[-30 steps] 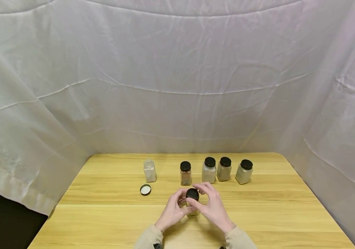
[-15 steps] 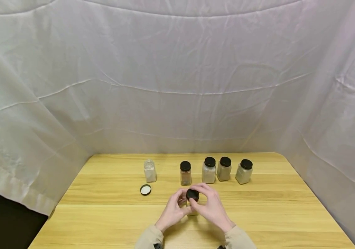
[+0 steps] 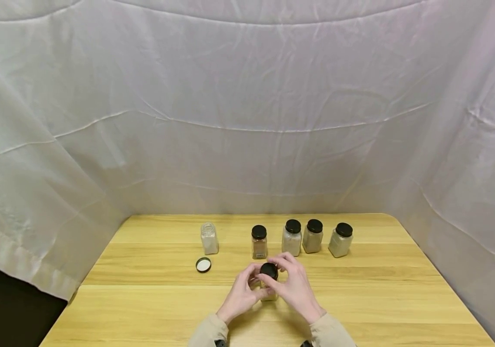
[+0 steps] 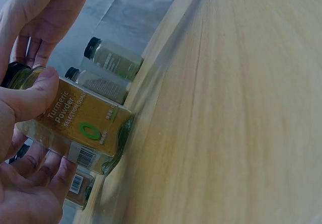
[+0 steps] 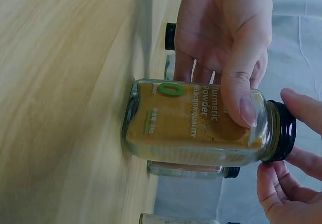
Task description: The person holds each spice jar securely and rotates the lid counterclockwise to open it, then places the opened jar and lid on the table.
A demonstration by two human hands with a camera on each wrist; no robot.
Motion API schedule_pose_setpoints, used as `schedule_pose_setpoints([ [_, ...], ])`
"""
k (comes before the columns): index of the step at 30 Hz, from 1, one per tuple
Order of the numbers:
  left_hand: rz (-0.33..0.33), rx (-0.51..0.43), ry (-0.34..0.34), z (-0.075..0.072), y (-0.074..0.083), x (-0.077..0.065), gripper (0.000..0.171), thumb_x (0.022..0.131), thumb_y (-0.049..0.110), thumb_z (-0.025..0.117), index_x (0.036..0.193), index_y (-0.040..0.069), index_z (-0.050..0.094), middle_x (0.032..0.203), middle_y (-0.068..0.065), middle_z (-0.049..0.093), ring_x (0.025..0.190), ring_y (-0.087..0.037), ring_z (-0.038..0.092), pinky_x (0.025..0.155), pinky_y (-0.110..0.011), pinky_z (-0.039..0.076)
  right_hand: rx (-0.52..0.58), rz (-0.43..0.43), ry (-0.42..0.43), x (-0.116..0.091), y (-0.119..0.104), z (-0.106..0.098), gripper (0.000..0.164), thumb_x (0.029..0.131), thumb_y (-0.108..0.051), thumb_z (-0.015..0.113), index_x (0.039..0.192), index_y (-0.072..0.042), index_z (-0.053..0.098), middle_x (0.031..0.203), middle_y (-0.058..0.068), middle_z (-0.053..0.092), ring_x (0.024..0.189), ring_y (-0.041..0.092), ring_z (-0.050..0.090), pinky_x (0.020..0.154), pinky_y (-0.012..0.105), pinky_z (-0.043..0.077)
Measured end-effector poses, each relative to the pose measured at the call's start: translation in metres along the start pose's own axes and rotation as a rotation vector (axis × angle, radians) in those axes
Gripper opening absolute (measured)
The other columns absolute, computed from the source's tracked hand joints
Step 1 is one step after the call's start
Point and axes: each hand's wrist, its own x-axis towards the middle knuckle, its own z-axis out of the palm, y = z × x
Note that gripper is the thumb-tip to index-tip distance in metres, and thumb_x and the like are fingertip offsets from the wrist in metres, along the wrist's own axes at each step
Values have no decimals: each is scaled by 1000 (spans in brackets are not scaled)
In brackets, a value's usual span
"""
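A square glass jar labelled Turmeric Powder (image 5: pixel 201 123) stands upright on the table in front of the person, filled with yellow-brown powder. My left hand (image 3: pixel 239 295) grips its body, the thumb lying across the upper label. Around the jar's black lid (image 3: pixel 269 271) the right hand (image 3: pixel 294 286) curls thumb and fingers, with the fingertips right at the lid's rim. In the right wrist view the lid sits on the jar's neck. The left palm shows in the left wrist view (image 4: pixel 30 194) below the jar.
Behind the hands stands a lidded jar of reddish-brown contents (image 3: pixel 259 246). Further right are lidded jars with pale contents, one white (image 3: pixel 291 243), one greyish (image 3: pixel 313 241) and one at the end (image 3: pixel 340 245). At left, an uncapped jar (image 3: pixel 209 241) stands behind an upturned lid (image 3: pixel 203 264). Grey cloth (image 3: pixel 247 159) surrounds the wooden table.
The right hand's fingers closed in over the lid half a second ago and have now spread back a little around it. The left hand and the jar stay in place.
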Motion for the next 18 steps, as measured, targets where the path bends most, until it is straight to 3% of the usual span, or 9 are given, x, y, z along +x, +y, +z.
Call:
schedule_pose_setpoints([
  [5, 17, 7, 6, 0, 0, 0, 48, 85, 11, 80, 126, 0, 59, 123, -19, 66, 110, -5, 63, 108, -22, 50, 38, 7, -37, 1, -1, -2, 34, 73, -7, 88, 104, -10, 75, 100, -1, 70, 90, 15, 67, 80, 33, 60],
  [12, 27, 4, 2, 0, 0, 0, 48, 84, 8, 80, 126, -2, 59, 122, -21, 66, 105, -1, 62, 106, -22, 52, 62, -18, -79, -2, 2, -5, 41, 74, -4, 84, 112, -11, 74, 109, 0, 71, 98, 17, 69, 92, 34, 55],
  [18, 10, 11, 6, 0, 0, 0, 47, 85, 12, 81, 125, 0, 59, 119, -18, 67, 107, -2, 61, 109, -24, 50, 44, 26, -25, -4, 2, -3, 44, 71, -14, 90, 112, -10, 73, 104, -1, 68, 91, 14, 64, 81, 30, 56],
])
